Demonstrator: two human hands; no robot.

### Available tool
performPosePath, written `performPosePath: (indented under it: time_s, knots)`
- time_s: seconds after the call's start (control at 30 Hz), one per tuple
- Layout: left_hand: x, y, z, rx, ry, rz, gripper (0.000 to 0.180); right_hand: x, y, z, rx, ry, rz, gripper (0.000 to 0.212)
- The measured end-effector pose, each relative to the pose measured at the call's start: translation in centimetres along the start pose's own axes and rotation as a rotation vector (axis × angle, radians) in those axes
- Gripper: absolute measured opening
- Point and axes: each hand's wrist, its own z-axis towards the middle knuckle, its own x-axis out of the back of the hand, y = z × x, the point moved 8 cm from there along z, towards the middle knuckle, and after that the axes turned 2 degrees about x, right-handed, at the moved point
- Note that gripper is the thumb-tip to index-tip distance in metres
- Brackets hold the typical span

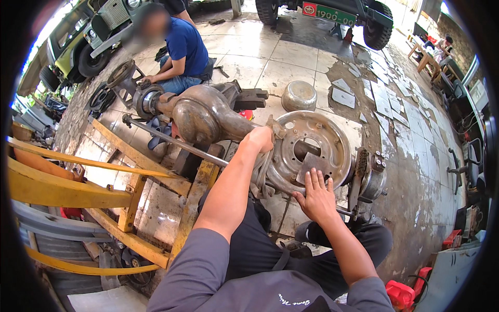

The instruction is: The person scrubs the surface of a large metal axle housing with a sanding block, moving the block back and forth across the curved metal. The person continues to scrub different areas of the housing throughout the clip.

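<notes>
"How much room is around you?"

"Tiled floor (249,70) stretches ahead; a yellow steel frame (67,192) bounds my left. Between them lies the axle housing (197,117)."

"And the disc?"

"The dished steel disc (332,151) is right in front of me, bolt holes circling its central opening. A hub assembly (371,179) sits just beside its right edge."

"Any container?"

"A round metal basin (300,99), just beyond the disc's far rim. I can't tell what it holds."

"Your hands?"

"My left hand (259,139) closes on bunched grey cloth (261,174) at the disc's left rim. My right hand (315,197) is flat, thumb apart, fingers straight on a brown square sheet (307,162) overlapping the opening's near edge."
</notes>
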Motion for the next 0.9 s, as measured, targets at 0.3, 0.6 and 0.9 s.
performPosePath:
  time_s: [0.3,0.6,0.9]
  knots:
    - [-0.3,-0.2,0.2,0.011,0.004,-0.022,0.028,-0.1,0.2,-0.4,-0.005,-0.043,-0.018,0.081]
    - [0.0,-0.3,0.1,0.028,0.005,-0.022,0.029,0.3,-0.3,-1.2,0.000,-0.103,0.020,0.080]
    - [-0.1,-0.2,0.0,-0.032,0.048,-0.021,0.027,0.9,-0.5,-1.4,-0.038,-0.228,0.033,0.078]
